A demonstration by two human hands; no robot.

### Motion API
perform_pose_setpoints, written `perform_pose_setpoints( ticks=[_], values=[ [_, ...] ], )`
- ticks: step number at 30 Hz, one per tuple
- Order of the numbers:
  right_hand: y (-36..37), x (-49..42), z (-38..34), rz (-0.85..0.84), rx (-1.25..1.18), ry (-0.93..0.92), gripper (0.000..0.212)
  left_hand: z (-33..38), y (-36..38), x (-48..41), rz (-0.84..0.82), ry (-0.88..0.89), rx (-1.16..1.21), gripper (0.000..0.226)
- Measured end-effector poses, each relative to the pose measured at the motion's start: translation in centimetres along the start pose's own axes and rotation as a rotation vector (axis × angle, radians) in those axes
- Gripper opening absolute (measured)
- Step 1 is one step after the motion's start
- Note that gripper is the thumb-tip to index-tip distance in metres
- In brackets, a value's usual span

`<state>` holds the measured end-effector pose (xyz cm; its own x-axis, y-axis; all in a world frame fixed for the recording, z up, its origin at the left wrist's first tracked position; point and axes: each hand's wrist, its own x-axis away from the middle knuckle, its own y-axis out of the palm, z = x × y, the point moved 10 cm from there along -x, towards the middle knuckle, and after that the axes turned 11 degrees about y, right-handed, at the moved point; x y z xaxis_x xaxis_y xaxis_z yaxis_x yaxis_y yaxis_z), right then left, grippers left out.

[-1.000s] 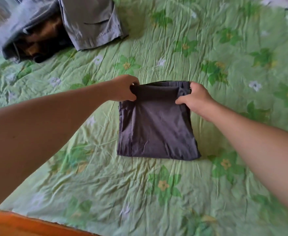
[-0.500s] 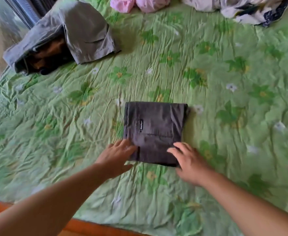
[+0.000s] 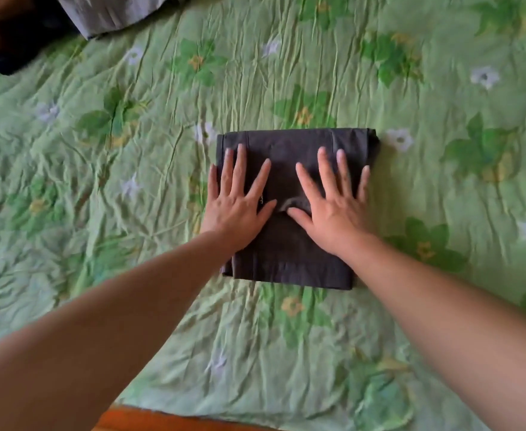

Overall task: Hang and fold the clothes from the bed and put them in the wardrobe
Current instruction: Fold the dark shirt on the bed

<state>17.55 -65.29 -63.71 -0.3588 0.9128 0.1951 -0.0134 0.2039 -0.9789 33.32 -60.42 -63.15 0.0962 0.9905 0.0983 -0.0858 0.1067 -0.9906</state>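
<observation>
A green flowered bedspread [image 3: 106, 157] fills the frame. At its centre lies a folded dark garment [image 3: 289, 262]. Both hands press flat on it with fingers spread: left hand [image 3: 238, 202] centre-left, right hand [image 3: 333, 203] centre-right.

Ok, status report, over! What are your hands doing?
Open left hand and right hand press flat on folded dark garment. It lies on green bedspread. Top left, grey clothes, apart.

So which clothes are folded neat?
The dark grey garment under the left hand and right hand. The light grey garment and dark heap, far left, lie piled loosely.
</observation>
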Motion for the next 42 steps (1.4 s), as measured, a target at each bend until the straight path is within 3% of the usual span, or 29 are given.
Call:
perform_pose_setpoints(
  ticks=[5,10,14,21,27,33,36,38,40,42],
  values=[
    [2.3,-2.5,0.1,-0.075,-0.055,-0.018,0.091,-1.4,1.7,-2.2,0.023,0.025,0.055,0.076],
    [1.0,-3.0,0.4,-0.190,-0.198,0.065,0.094,-1.5,1.3,-2.5,-0.071,-0.007,0.082,0.074],
    [-2.4,-4.2,0.2,0.021,-0.174,0.111,0.075,-1.9,-0.8,-3.2,-0.006,-0.011,0.087,0.065],
    [1.3,-5.4,-0.4,0.081,0.043,0.069,0.077,-2.6,1.9,-4.2,0.012,-0.011,0.104,0.066],
    [0.7,-0.6,-0.4,0.053,-0.048,0.146,0.074,-1.3,0.9,-0.5,-0.024,-0.008,0.180,0.065],
    [2.9,7.1,0.0,0.037,-0.070,0.073,0.074,0.4,2.6,7.0,-0.046,0.012,0.157,0.063],
    [1.4,6.2,0.9,0.150,-0.315,0.148,0.062,0.3,1.8,6.6,0.042,-0.004,0.266,0.061],
    [0.0,5.1,3.5,0.242,-0.517,0.334,0.049,-1.4,0.6,6.3,0.125,-0.162,0.491,0.058],
    [-0.3,3.6,6.1,0.154,-0.717,0.553,0.044,-3.9,-0.3,6.2,0.208,-0.407,0.786,0.054],
    [0.7,2.3,7.2,-0.080,-0.998,0.702,0.031,-4.9,-0.7,5.4,0.201,-0.577,1.065,0.050]
  ],
)
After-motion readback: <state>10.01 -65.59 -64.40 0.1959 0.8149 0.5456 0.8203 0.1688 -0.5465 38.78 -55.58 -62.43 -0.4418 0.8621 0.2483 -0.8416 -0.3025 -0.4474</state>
